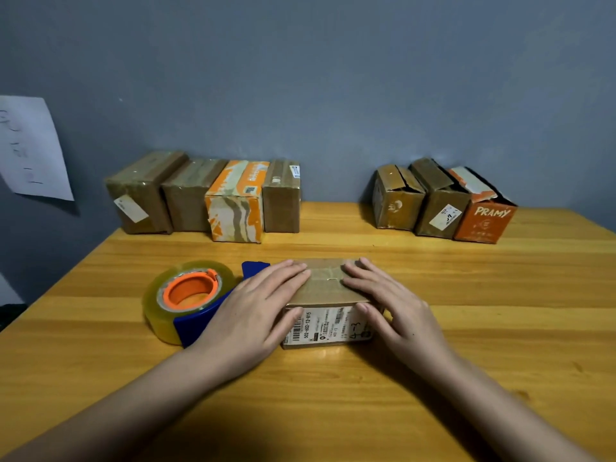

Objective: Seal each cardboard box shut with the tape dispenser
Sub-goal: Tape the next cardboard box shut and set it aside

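Pressing down with both palms, a person holds the top flaps of a small cardboard box flat at the centre of a wooden table. Their left hand lies spread over the box's 9 o'clock side, fingers straight across the lid and thumb down the near face beside a white shipping label. Their right hand mirrors it at 3 o'clock, fingers flat on top and thumb against the front; neither hand grips anything. Just beside the box at 9 o'clock, partly under the left wrist, rests a blue tape dispenser carrying a roll of clear tape on an orange hub. At 11 o'clock, against the grey wall, stands a row of four boxes with closed tops, touching one another. At 1 o'clock stands a row of three boxes whose top flaps gape, the outermost orange and printed PRAMY. At 10 o'clock a sheet of paper hangs on the wall.
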